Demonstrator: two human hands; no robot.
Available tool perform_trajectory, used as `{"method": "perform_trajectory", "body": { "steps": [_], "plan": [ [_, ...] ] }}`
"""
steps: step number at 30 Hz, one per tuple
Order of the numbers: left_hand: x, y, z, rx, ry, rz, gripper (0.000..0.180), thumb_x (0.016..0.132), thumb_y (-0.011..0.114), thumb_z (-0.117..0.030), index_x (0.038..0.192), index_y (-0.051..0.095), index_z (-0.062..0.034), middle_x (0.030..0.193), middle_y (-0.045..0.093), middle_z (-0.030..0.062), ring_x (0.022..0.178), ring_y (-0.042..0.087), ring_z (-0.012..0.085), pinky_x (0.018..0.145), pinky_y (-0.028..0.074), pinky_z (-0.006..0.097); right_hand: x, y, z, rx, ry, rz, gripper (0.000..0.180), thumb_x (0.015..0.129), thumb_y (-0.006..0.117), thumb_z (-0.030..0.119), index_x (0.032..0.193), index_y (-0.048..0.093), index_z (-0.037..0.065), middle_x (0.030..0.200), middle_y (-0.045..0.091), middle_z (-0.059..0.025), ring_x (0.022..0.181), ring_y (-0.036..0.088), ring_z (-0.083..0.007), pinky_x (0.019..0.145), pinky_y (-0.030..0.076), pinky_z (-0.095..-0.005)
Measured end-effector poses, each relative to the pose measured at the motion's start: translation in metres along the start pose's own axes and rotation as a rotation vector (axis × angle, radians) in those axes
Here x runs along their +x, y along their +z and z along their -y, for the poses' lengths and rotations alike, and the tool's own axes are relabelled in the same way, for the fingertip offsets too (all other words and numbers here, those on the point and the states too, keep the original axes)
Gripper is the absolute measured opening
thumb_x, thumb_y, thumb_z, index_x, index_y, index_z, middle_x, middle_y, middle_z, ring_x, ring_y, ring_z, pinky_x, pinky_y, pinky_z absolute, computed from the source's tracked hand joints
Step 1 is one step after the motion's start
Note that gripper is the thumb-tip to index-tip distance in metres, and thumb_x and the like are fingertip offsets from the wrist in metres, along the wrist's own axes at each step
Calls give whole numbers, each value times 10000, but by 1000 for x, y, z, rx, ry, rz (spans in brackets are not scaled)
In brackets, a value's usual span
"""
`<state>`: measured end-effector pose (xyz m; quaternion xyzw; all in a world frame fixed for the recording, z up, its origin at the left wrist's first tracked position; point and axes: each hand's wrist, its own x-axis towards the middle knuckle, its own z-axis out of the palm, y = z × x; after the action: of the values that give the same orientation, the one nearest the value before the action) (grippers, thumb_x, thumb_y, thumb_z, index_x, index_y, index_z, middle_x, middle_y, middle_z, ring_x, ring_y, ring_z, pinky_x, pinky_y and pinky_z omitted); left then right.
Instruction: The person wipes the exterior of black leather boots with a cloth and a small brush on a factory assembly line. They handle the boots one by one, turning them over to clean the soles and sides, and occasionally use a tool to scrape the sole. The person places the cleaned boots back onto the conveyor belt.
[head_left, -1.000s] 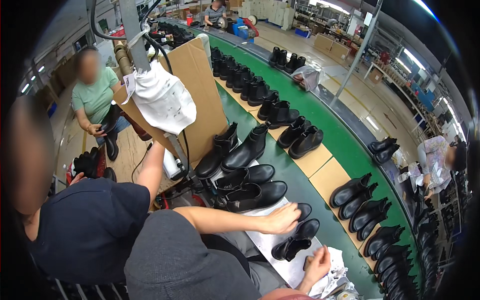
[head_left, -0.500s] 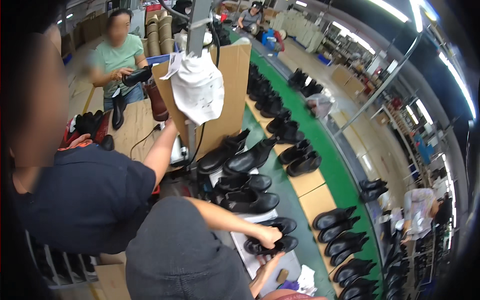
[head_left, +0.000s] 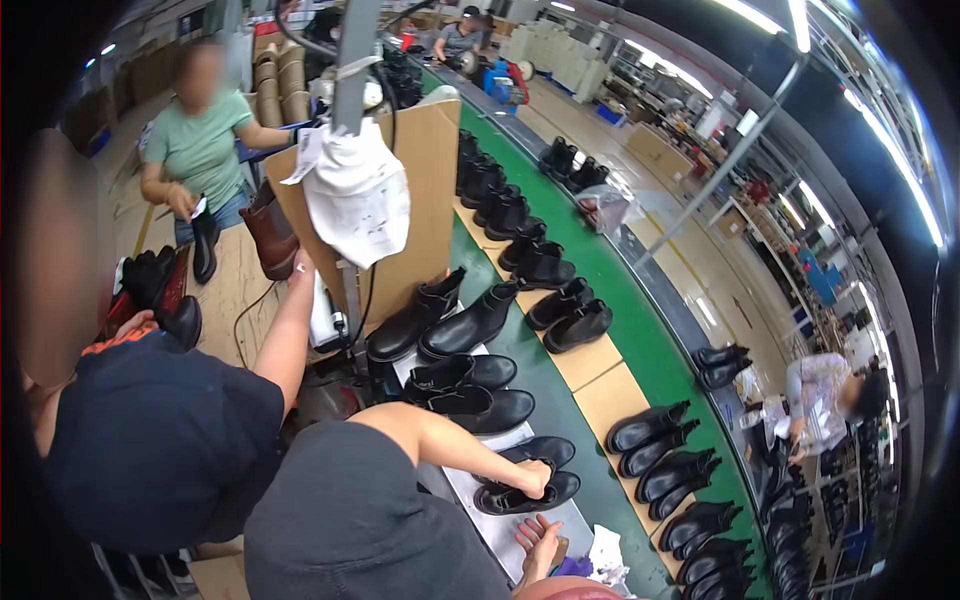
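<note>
Black shoe at 6 o'clock on white sheet, your left hand gripping its collar. Right hand open, empty, just below. Looks mid-placement; next needs steady set-down beside its pair.

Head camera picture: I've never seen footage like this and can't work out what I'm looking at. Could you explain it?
There is only one picture, from a wide fisheye camera worn on a person's head and looking down, so straight edges bend. No machine does the handling, just the wearer's two bare hands. The left hand appears to grip the open top of a black ankle boot, which lies on a white sheet. The right hand is open just below it and holds nothing. A green conveyor belt runs away from the wearer, carrying pairs of black boots on cardboard sheets. A white cloth hangs from a post. On the left, a co-worker in a dark shirt reaches forward.
</note>
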<state>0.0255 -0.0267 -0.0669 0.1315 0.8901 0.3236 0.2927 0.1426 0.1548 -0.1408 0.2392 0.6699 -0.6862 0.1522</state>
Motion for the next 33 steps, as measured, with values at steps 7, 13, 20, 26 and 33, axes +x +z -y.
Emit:
{"method": "perform_trajectory", "body": {
  "steps": [7, 13, 20, 26, 33],
  "plan": [
    [-31, -70, 25, -734, 190, 45, 271, 755, 593, -31, 1007, 642, 57, 987, 675, 122, 909, 632, 217, 786, 516, 370, -5, -69, -24, 353, -192, -323, 658, 947, 371, 575, 1057, 598, -34, 870, 667, -142, 750, 655, -250, 642, 534, -370],
    [-21, -57, 139, -1717, 118, 449, 276, 926, 511, -87, 1160, 572, 46, 1127, 628, 144, 965, 639, 225, 839, 532, 342, -3, -49, -2, 308, -103, -263, 711, 949, 341, 587, 1126, 568, -63, 907, 674, -176, 762, 670, -233, 653, 552, -337],
    [5, -72, 89, -1690, 140, 330, 281, 928, 495, -74, 1187, 557, 17, 1114, 632, 139, 980, 627, 209, 839, 532, 345, 18, -21, 8, 187, 107, -74, 833, 926, 252, 654, 1024, 617, -88, 887, 681, -216, 738, 697, -278, 608, 574, -324],
    [8, -129, 75, -1354, 128, 194, 293, 930, 481, -63, 1210, 544, -7, 1102, 635, 134, 994, 616, 195, 839, 533, 348, 43, -31, -21, -96, 256, -94, 922, 889, 227, 705, 704, 647, -95, 602, 642, -200, 504, 658, -266, 408, 523, -308],
    [177, -174, -39, -638, 26, -80, 218, 796, 594, -36, 992, 614, 57, 963, 648, 165, 851, 616, 231, 695, 511, 383, 42, -28, -21, -124, 246, -203, 917, 905, 216, 683, 653, 649, -85, 588, 643, -196, 418, 617, -240, 340, 469, -286]
  ]
}}
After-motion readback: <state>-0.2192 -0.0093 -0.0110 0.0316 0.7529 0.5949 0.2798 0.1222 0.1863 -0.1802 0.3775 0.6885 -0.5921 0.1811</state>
